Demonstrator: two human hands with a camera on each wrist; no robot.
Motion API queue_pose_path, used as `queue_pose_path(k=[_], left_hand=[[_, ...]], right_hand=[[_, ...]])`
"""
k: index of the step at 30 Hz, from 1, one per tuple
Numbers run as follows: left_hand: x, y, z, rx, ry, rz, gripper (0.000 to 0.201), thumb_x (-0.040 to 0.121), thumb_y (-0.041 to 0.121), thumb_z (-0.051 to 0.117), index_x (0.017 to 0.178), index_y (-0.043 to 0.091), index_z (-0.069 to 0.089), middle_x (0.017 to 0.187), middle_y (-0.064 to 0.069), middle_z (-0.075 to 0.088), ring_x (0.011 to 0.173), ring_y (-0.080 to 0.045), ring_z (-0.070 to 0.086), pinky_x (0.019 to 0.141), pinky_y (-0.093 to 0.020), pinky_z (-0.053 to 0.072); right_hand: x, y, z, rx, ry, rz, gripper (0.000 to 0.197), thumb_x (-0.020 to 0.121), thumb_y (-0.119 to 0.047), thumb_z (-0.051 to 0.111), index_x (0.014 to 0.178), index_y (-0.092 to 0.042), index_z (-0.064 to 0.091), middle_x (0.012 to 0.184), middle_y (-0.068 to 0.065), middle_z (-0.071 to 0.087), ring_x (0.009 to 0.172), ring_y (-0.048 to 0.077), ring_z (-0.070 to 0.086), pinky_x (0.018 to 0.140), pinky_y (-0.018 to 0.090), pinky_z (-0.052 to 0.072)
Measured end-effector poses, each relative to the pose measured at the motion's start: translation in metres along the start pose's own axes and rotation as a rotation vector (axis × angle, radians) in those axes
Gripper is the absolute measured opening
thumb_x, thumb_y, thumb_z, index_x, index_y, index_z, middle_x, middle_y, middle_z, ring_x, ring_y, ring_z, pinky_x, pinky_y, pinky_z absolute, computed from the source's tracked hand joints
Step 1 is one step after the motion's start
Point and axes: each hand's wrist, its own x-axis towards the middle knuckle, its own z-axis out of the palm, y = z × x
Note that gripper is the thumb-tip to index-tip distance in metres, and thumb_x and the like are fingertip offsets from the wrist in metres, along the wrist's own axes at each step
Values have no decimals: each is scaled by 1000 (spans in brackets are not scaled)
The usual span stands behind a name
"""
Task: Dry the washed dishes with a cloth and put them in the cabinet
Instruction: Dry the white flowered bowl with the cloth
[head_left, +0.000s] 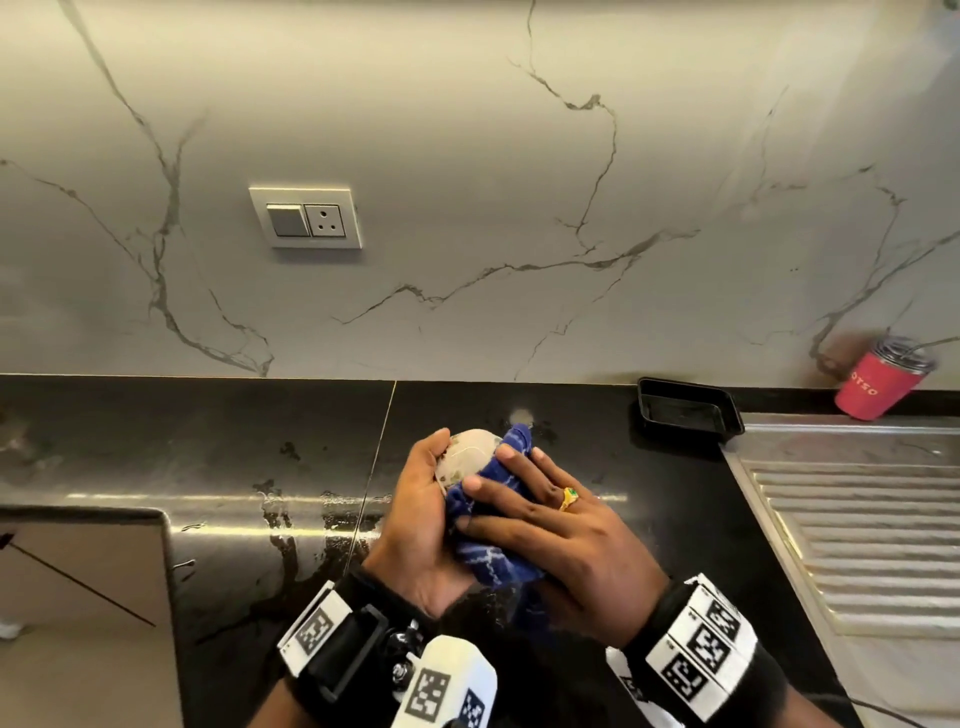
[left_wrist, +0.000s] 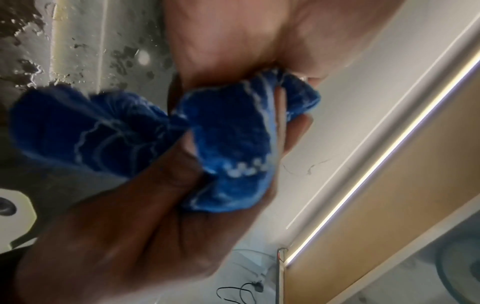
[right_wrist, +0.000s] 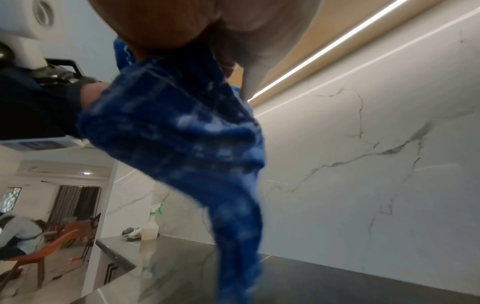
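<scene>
We see a veined marble wall (head_left: 467, 156) with a switch-and-socket plate (head_left: 306, 218), above a glossy black countertop (head_left: 208, 441); beyond, an orange chair (right_wrist: 44, 251).

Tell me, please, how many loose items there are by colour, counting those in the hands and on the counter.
Blue: 1, the cloth
Pale: 1, the dish
Black: 1, the tray
Red: 1, the tumbler
Clear: 1, the spray bottle
Total: 5
</scene>
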Motion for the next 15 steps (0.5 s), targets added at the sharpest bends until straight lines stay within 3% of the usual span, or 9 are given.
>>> queue_pose_path(k=[1, 4, 7, 8, 11, 13, 15], left_hand=[[0, -1, 2, -3, -4, 40, 69, 88, 52, 56, 129, -3, 64, 95, -7, 64, 93, -20, 65, 98, -38, 54], [2, -2, 4, -6, -12, 180, 56, 87, 45, 55, 109, -2, 74, 106, -10, 72, 97, -22, 72, 95, -34, 55], [1, 8, 3, 58, -22, 235, 65, 94, 48, 49, 131, -5, 59, 140, -19, 60, 127, -29, 61, 105, -40, 51], [0, 13, 3, 64, -29, 241, 66, 96, 50, 47, 129, -5, 61, 140, -21, 59, 128, -30, 60, 103, -41, 53], [-2, 21, 1, 90, -66, 213, 84, 94, 68, 42, 118, -8, 71, 121, -23, 69, 110, -35, 70, 87, -49, 60], [-4, 18, 2, 148, -61, 212, 99, 85, 79, 43, 127, -7, 64, 129, -26, 65, 117, -39, 66, 89, -53, 58], [-3, 13, 1, 154, -45, 190, 97, 85, 77, 47, 135, -6, 59, 127, -23, 66, 117, -37, 66, 93, -52, 57]], right_hand=[[4, -1, 0, 43, 38, 41, 51, 90, -9, 65, 139, -23, 57, 155, -4, 41, 150, 27, 26, 113, 57, 34], [22, -4, 2, 196, 144, 201, 42, 97, -15, 56, 138, -21, 56, 155, -5, 42, 150, 19, 26, 114, 52, 36], [36, -5, 4, 226, 151, 226, 41, 97, -14, 58, 138, -22, 57, 156, -5, 41, 150, 19, 25, 114, 53, 34], [36, -5, 6, 184, 144, 183, 44, 96, -11, 60, 138, -23, 58, 156, -3, 41, 150, 22, 24, 115, 55, 33], [28, -1, 10, 135, 161, 96, 43, 96, -9, 59, 137, -22, 58, 156, -2, 40, 150, 28, 25, 113, 59, 34], [20, 4, 12, 148, 177, 83, 45, 94, -5, 63, 136, -21, 59, 155, -1, 41, 149, 30, 27, 111, 58, 37], [15, 6, 13, 121, 179, 63, 50, 89, -2, 69, 135, -21, 59, 154, 0, 43, 149, 31, 27, 111, 59, 36]])
